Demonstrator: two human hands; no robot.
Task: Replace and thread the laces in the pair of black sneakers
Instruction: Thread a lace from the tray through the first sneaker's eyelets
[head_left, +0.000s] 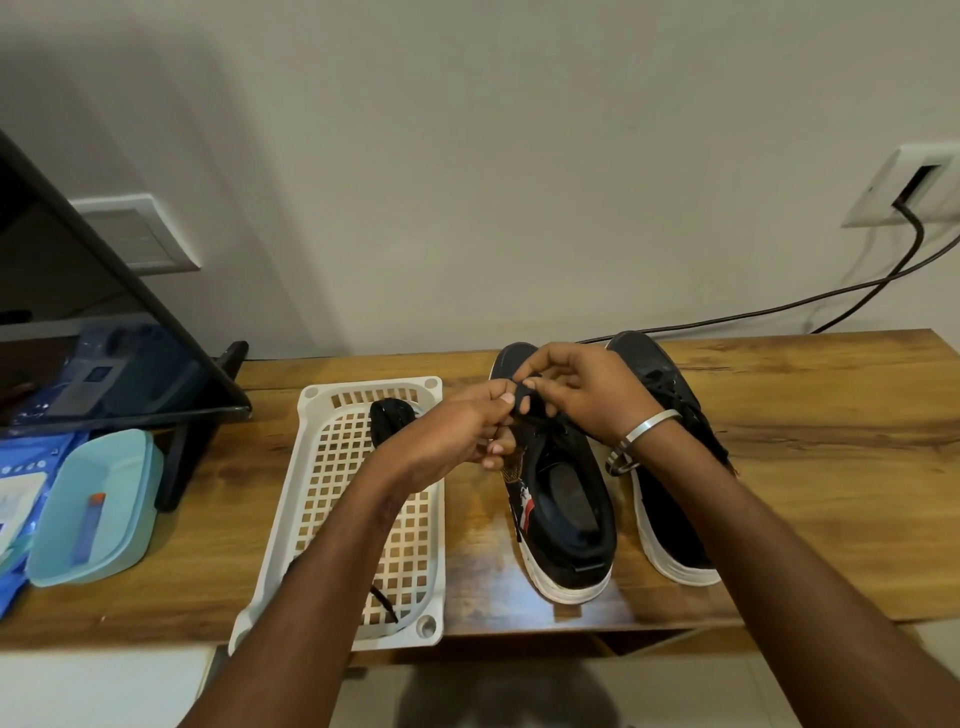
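Head view: no brand name or readable writing shows on either shoe; the left sneaker carries only a small red, white and gold graphic on its side, too small to make out. Both sneakers stand on the wooden desk at centre right of the frame, side by side and apart, long axes running from the lower edge toward the wall, heels nearest the camera and toes pointing up-frame, leaning slightly left. The right sneaker is partly covered by the right forearm, which wears a metal bangle.

Above the left sneaker's tongue, the left hand pinches a black lace between its curled fingers, and the right hand pinches the same lace just beside them, fingertips nearly touching.

At centre, a white lattice basket lies lengthwise on the desk with a black lace bundle at its far end. At lower left sits a pale blue box holding a small tube; a dark screen stands at the left edge.
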